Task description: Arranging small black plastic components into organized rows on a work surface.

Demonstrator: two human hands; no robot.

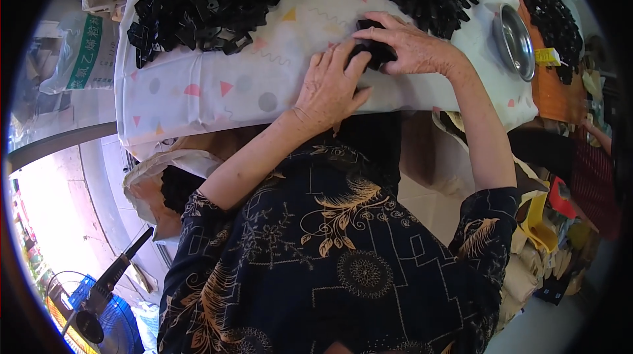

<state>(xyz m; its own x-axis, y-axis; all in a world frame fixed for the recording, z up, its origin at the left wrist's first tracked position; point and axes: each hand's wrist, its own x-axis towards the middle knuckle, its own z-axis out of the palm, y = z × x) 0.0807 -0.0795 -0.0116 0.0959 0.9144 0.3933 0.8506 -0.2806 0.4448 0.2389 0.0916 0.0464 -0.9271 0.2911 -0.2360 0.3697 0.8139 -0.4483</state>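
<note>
Both hands meet over the near part of a table covered by a white patterned cloth (237, 106). My right hand (419, 47) is closed around black plastic parts (379, 54), with its thumb and fingers bent over them. From the left, my left hand (333, 80) reaches the same parts, its fingers curled against their left side and its thumb standing apart. The parts' exact shape and number are hidden by the fingers. Beyond the hands, a large heap of similar small black plastic pieces (204, 7) spreads across the far side of the cloth.
A shiny metal bowl (513, 42) lies at the right edge, beside a small yellow box (547, 57). More black pieces (547, 7) cover a wooden tabletop (554, 98). An open sack (148, 186) hangs below left; a fan (95, 308) stands lower left. Another person's arm (599, 139) shows at far right.
</note>
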